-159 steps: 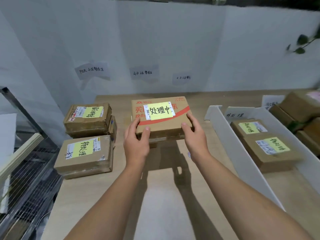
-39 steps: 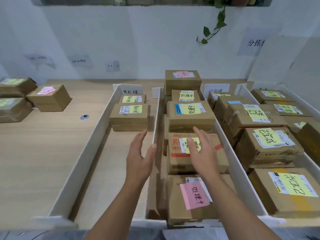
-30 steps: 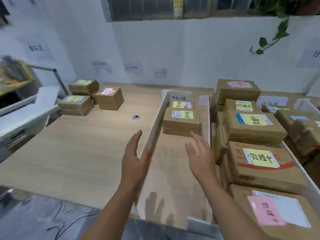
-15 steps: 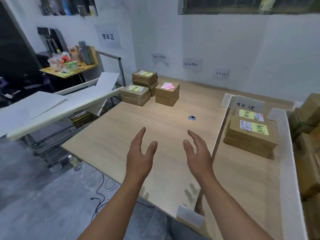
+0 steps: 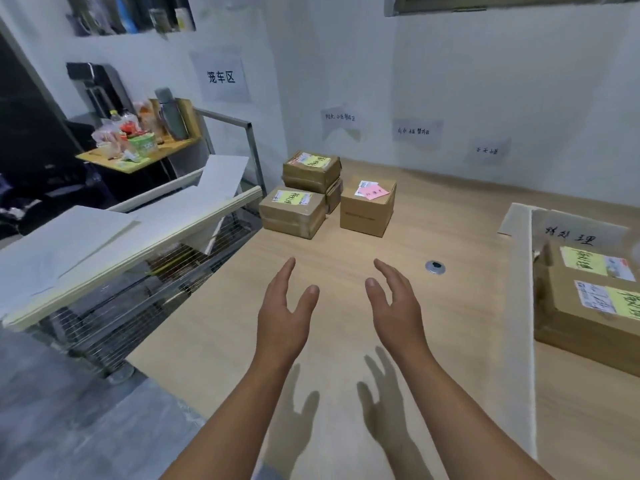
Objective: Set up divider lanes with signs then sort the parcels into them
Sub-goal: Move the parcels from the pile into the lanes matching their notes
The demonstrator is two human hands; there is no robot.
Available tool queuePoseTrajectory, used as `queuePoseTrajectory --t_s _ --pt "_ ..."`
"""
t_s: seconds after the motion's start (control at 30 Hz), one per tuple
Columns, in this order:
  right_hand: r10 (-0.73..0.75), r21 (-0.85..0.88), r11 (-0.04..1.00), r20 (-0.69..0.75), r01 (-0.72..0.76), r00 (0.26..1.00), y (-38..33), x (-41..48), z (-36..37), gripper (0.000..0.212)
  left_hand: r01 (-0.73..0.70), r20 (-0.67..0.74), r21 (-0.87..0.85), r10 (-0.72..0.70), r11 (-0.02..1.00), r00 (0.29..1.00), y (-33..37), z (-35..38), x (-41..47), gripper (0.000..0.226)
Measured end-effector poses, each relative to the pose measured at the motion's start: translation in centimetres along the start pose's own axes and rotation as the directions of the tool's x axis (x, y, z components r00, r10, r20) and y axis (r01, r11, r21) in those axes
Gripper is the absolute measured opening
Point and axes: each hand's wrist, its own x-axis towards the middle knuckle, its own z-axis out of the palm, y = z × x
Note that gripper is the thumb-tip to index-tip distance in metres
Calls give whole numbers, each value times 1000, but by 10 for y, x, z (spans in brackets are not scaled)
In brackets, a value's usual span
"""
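Left hand (image 5: 282, 317) and right hand (image 5: 396, 310) are held apart above the wooden table (image 5: 221, 327), palms facing, fingers spread, nothing gripped. Beyond, unsorted parcels are grouped: a yellow-labelled parcel (image 5: 292, 211), a stacked parcel (image 5: 311, 169) behind it, and a pink-labelled box (image 5: 367, 211) just beside. At right, a white divider (image 5: 523, 306) bounds a lane holding a handwritten sign (image 5: 571, 235) and sorted parcels (image 5: 588, 320).

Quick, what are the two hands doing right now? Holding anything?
Left hand: open, fingers straight, holding nothing, above the light wooden table.
Right hand: open, fingers relaxed, holding nothing.
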Motion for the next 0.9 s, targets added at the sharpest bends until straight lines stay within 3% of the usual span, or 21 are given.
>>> queuePoseTrajectory --t_s 0.43,0.9 --pt "103 -55 993 -100 -109 990 -4 118 93 42 11 128 -57 -4 998 992 -52 -17 172 57" --pt "273 -64 957 -132 -283 953 11 250 223 43 26 212 60 -38 998 977 -132 -43 375 57"
